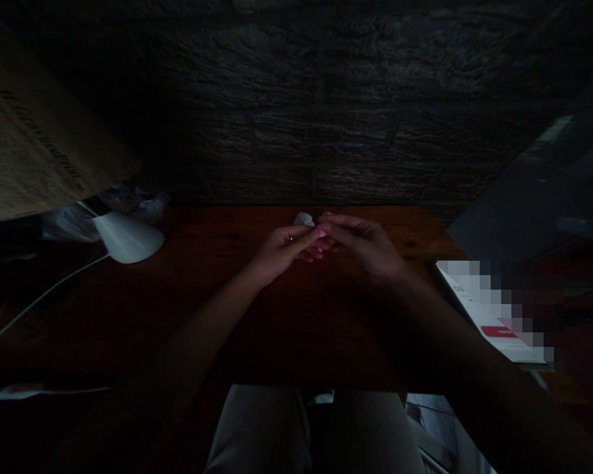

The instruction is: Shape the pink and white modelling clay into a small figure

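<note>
Both hands meet over the far part of a dark reddish wooden table (286, 329). My left hand (282, 251), with a ring on one finger, pinches a small pink piece (323, 230) between thumb and fingers. From the other side my right hand (363, 240) grips the same piece with its fingertips. What the pink piece is cannot be made out in the dim light, and fingers cover most of it. Just behind the hands lies a small crumpled whitish lump (304, 219).
A white lamp base (128, 238) with a cable stands left under a large lampshade (44, 138). Clear plastic wrapping (69, 222) lies behind it. A dark brick wall (296, 118) rises at the back. A white printed sheet (474, 306), partly pixelated, is at the right edge.
</note>
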